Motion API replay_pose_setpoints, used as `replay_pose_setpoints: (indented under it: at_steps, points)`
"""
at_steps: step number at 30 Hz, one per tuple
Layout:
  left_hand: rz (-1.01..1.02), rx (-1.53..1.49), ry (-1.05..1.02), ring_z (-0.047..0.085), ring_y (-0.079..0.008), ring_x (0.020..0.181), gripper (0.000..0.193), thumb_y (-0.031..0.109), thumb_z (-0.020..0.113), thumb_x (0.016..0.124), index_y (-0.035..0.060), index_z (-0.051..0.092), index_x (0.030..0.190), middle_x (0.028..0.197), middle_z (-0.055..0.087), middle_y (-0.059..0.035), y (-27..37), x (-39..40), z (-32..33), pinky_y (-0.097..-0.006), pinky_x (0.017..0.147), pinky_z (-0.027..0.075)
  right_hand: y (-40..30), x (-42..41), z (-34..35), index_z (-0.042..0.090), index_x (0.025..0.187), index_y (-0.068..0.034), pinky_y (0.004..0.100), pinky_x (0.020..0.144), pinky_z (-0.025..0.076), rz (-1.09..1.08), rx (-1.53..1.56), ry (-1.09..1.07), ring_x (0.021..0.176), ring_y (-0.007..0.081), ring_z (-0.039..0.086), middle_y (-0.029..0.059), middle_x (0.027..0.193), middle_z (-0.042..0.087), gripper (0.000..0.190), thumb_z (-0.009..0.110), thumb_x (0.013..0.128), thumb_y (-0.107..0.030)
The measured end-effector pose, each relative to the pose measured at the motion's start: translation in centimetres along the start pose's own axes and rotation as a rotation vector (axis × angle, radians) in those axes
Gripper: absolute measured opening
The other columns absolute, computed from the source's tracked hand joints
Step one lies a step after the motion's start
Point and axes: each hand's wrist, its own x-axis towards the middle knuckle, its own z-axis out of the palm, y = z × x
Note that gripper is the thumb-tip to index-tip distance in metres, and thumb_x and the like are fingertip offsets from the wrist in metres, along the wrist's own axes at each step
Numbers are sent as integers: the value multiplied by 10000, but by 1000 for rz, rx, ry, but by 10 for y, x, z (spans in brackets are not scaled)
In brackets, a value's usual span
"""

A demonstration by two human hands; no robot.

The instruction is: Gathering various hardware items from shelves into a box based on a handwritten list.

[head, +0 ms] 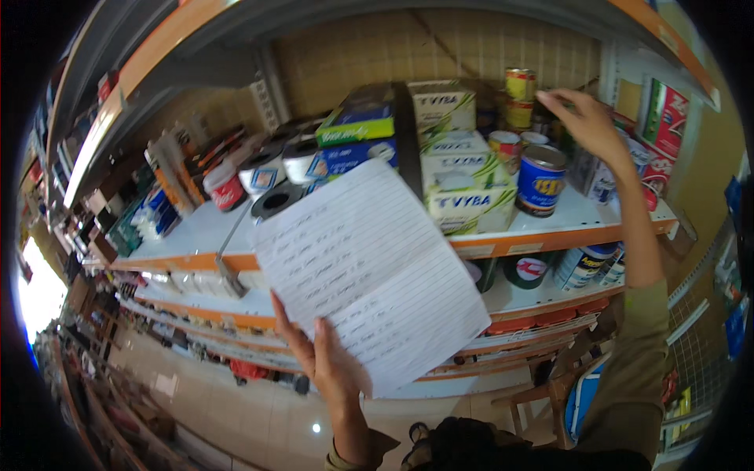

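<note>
My left hand is closed on a lined sheet of paper that bears handwriting. The sheet is tilted and covers part of the shelf edge. My right hand is raised over the upper shelf with its fingers somewhat bent, just right of two stacked small yellow cans; whether a fingertip touches the top can is not clear. Below stands a blue can with a metal lid. Left of it are stacked Vyba boxes, and a red and yellow can stands behind.
An orange-edged metal shelf board runs in front of me, with another orange beam overhead. Black and white rolls and a red-labelled tub stand at left. Cans fill part of the lower shelf. A wooden chair stands below right.
</note>
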Motion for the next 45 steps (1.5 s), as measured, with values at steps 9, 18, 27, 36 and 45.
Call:
replay_pose_setpoints:
  at_steps: [9, 18, 27, 36, 45]
  points:
    - [27, -29, 60, 227, -250, 1291, 650, 55, 445, 813, 92, 173, 1402, 1436, 176, -140, 7, 4, 2, -386, 1065, 111, 18, 78, 70, 466, 1210, -13, 340, 959, 378, 18, -407, -353, 1138, 300, 465, 195, 1225, 482, 548, 660, 742, -222]
    - [24, 18, 100, 249, -251, 1279, 650, 52, 446, 808, 99, 186, 1401, 1423, 201, -149, 28, 26, 9, -364, 1053, 167, 23, 131, 95, 535, 1129, 5, 339, 916, 406, -158, -561, -629, 1068, 303, 505, 206, 1120, 546, 524, 662, 718, -295]
    - [6, 13, -23, 246, -218, 1286, 634, 5, 435, 829, 31, 146, 1392, 1425, 204, -149, 47, 41, 17, -343, 1053, 174, 74, 154, 152, 544, 1095, -12, 361, 881, 420, -330, -807, -705, 993, 301, 533, 214, 1057, 565, 438, 584, 762, -293]
    - [-30, 73, 24, 215, -226, 1303, 670, 55, 462, 802, 73, 163, 1401, 1432, 201, -117, 54, 41, 18, -357, 1061, 166, 31, 176, 155, 488, 1163, -33, 356, 895, 414, -270, -651, -769, 1035, 295, 517, 214, 1117, 536, 488, 612, 739, -241]
    - [56, 99, 64, 229, -210, 1298, 633, 23, 443, 833, 39, 152, 1394, 1439, 170, -138, 41, 6, -12, -343, 1051, 190, 64, 146, 133, 433, 1230, -54, 352, 908, 407, -254, -528, -735, 1078, 289, 502, 214, 1176, 507, 570, 639, 717, -190]
